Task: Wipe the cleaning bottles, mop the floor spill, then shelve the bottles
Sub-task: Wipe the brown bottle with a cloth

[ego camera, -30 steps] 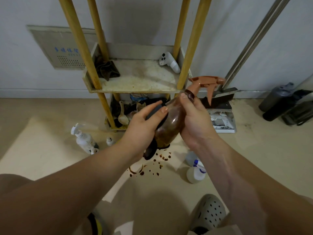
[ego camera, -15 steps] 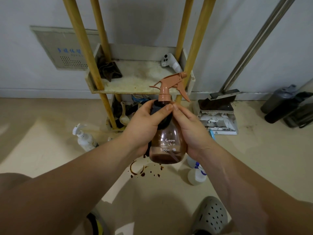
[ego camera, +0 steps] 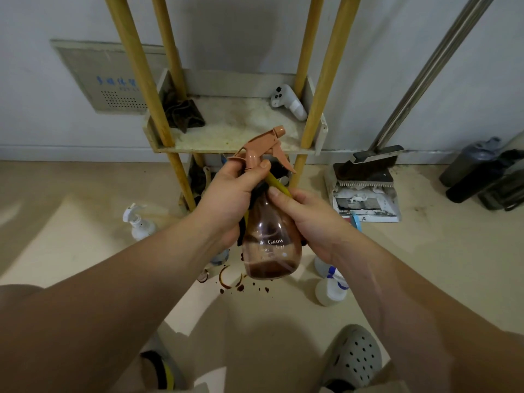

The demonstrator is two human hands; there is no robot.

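White controller [ego camera: 287, 102], dustpan [ego camera: 380, 218] by wall, grey clog [ego camera: 354, 358], vented wall panel [ego camera: 107, 75], dark flask [ego camera: 467, 163]

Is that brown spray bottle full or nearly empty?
Mostly empty: dark liquid fills only the bottom of the spray bottle; above that it looks clear.

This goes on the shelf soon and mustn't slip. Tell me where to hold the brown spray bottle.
Probably the narrow neck under the trigger head, where the left hand grips it. The brown spray bottle is roughly upright; its belly is wide and smooth, while the head overhangs the neck as a stop. Come from the left, away from the lever hanging on the right.
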